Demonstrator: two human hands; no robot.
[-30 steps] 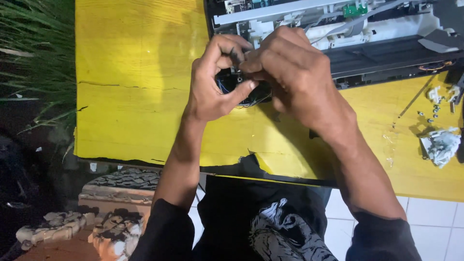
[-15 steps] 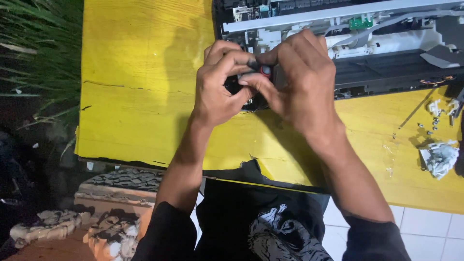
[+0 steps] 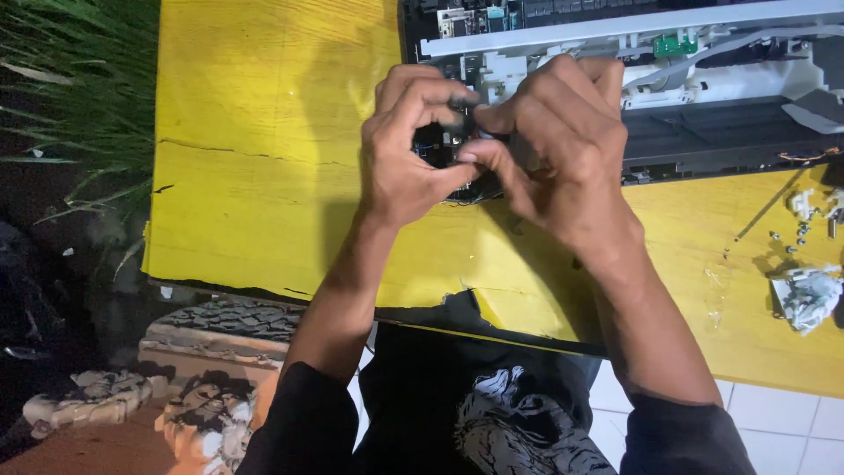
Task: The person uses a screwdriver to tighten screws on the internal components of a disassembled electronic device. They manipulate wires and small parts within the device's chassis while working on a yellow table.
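Both of my hands meet over a small black part [image 3: 437, 148] held above the yellow wooden table [image 3: 264, 176]. My left hand [image 3: 406, 149] cups the part from the left, thumb under it. My right hand [image 3: 554, 141] pinches its top with thumb and forefinger. Most of the part is hidden by my fingers. Just behind my hands lies an opened machine [image 3: 703, 79] with white and black plastic inner pieces and a small green circuit board [image 3: 674, 44].
Several small screws [image 3: 796, 233], a thin metal rod [image 3: 767, 207] and a crumpled white tissue [image 3: 804, 295] lie at the right on the table. Grass [image 3: 70, 97] grows at the left. White floor tiles [image 3: 791, 422] show below the table's chipped front edge.
My hands have shifted slightly up and toward the machine, and my right fingers have regripped the small black part from the top.
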